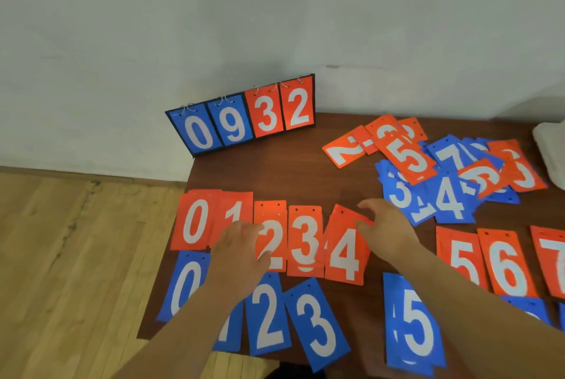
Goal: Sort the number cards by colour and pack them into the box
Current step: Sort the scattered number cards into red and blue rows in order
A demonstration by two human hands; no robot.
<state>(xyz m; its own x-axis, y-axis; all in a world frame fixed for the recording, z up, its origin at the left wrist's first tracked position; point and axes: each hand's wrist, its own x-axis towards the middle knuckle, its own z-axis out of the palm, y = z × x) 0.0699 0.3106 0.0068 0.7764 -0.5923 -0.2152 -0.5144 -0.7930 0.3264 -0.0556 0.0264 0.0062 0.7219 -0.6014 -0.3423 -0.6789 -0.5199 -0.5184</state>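
While both hands sit on the red row: red 4 card (345, 253), right hand nearer.
Right hand (385, 226) pinches the red 4 card's upper right edge; left hand (241, 244) lies flat, fingers relaxed, on the red 2 card (275, 213) to its left. Long axis runs away from the person, slightly tilted. Unsorted heap (443, 171) lies beyond it, rightward. No box in view.

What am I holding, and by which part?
Right hand pinches red 4 card at its top right corner; left hand rests on red 2 card.
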